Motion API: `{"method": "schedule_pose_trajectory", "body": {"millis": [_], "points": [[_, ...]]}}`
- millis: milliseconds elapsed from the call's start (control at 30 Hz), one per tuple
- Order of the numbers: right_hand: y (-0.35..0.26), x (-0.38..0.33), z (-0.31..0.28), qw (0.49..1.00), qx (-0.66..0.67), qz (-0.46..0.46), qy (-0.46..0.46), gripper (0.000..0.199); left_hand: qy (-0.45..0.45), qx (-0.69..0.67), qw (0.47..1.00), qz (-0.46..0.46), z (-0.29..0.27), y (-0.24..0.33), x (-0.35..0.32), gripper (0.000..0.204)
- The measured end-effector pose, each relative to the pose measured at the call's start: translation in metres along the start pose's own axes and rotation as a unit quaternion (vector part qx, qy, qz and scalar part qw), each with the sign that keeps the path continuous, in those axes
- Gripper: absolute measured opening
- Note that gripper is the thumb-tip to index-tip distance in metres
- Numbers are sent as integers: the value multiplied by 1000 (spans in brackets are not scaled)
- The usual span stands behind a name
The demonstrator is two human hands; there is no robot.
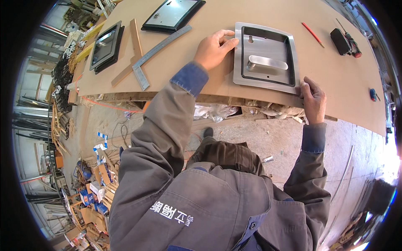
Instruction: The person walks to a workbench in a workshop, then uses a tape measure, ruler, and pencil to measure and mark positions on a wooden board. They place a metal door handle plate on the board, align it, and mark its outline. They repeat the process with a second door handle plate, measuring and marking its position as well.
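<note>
A brushed-metal recessed door handle panel (268, 44) lies face up near the front edge of the brown board. Inside its black-lined recess are a silver lever (270, 62), a keyhole-shaped opening and a small square hole. My left hand (212, 51) grips the panel's left rim near the upper corner, thumb and fingers closed on the edge. At the lower right corner, my right hand (314, 101) pinches the rim between thumb and curled fingers; part of that grip is hidden.
On the board (217, 88) rest two similar panels (106, 45) (172, 15), a metal square (165, 43), a brown strip (135, 35), a red pencil (313, 34), a black box-shaped item (341, 42), a screwdriver (351, 42) and a small blue tool (373, 95). Cardboard boxes (93, 215) clutter the floor.
</note>
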State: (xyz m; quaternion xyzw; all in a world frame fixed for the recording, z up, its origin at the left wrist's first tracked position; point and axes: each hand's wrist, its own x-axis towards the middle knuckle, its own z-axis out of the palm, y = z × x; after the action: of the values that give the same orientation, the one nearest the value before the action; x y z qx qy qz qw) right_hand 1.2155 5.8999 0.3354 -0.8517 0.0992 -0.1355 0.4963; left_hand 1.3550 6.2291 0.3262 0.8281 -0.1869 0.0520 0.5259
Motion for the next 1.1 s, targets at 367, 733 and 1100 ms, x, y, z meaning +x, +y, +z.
{"method": "schedule_pose_trajectory", "body": {"millis": [367, 733, 1100], "points": [[-3, -3, 23, 973, -172, 42, 145, 43, -184, -82, 975, -90, -28, -4, 52, 63], [-3, -6, 43, 946, -199, 91, 237, 41, -147, -137, 977, -65, 6, -27, 61, 48], [-9, -10, 48, 945, -199, 93, 244, 40, -138, -145, 978, -63, 6, -30, 59, 38]]}}
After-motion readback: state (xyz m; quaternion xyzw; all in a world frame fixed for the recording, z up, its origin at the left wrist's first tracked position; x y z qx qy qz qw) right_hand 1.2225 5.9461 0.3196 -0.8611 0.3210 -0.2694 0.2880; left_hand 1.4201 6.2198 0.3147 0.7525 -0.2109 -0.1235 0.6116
